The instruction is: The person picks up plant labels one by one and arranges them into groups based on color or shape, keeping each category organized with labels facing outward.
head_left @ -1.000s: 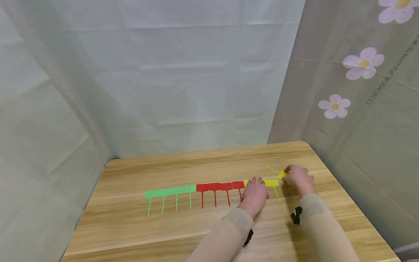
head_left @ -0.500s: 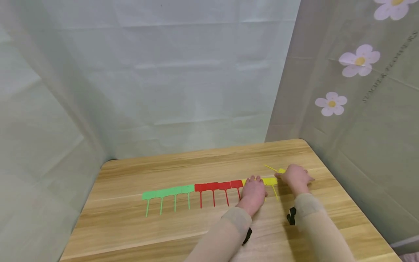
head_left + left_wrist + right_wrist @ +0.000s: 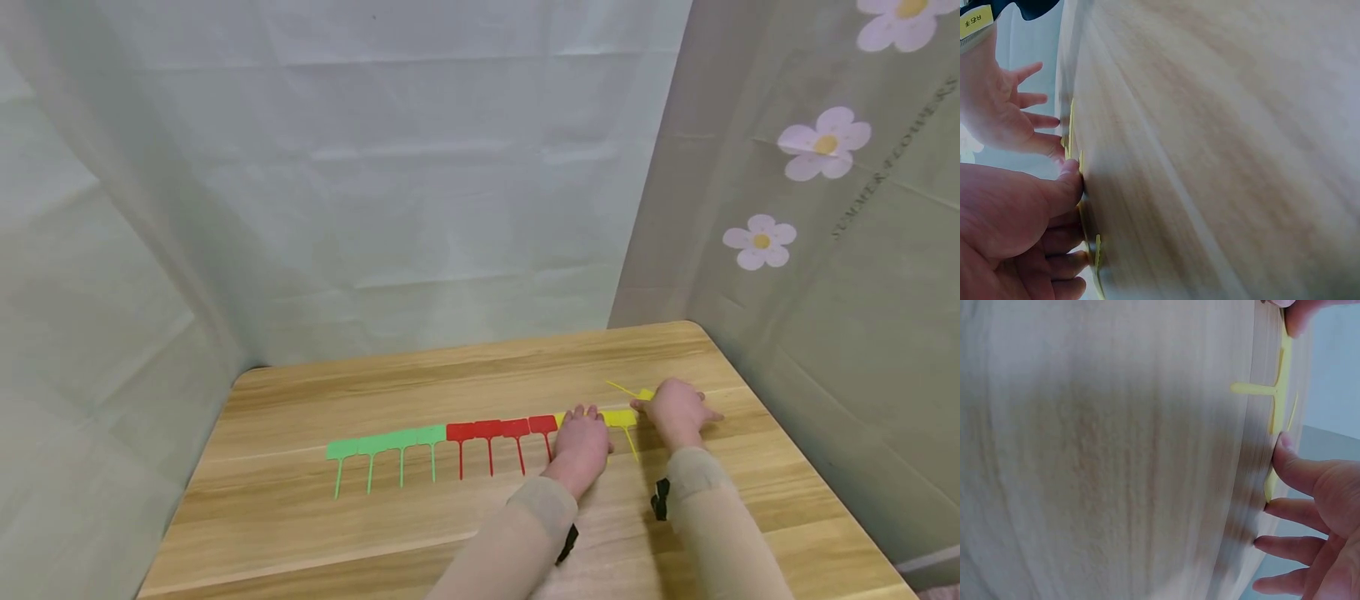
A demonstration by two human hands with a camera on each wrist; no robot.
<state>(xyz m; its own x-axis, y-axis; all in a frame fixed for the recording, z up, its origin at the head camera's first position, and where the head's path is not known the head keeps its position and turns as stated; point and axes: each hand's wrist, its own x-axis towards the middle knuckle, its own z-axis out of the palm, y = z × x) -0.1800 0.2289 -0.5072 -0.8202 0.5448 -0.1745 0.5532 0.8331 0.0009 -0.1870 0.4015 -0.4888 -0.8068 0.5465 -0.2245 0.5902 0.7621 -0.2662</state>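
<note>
T-shaped plastic plant labels lie side by side in one row across the table, stems toward me: several green labels (image 3: 372, 445) at left, several red labels (image 3: 487, 428) in the middle, yellow labels (image 3: 621, 418) at right. My left hand (image 3: 581, 446) rests its fingertips on the yellow part and partly covers it. Beyond the row's right end, a separate yellow label (image 3: 646, 394) lies at a slant, stem pointing to the far left. My right hand (image 3: 678, 412) pinches its plate between thumb and index finger (image 3: 1297, 514), other fingers spread. The hand hides part of that plate.
The wooden table (image 3: 315, 533) has a far edge against a pale cloth curtain (image 3: 435, 208). At right hangs a cloth with printed flowers (image 3: 825, 144). Black straps (image 3: 660, 498) show at both wrists.
My right hand has shifted its grip on the slanted yellow label, its fingers spreading wider. The left hand stays on the row. The head view has moved slightly.
</note>
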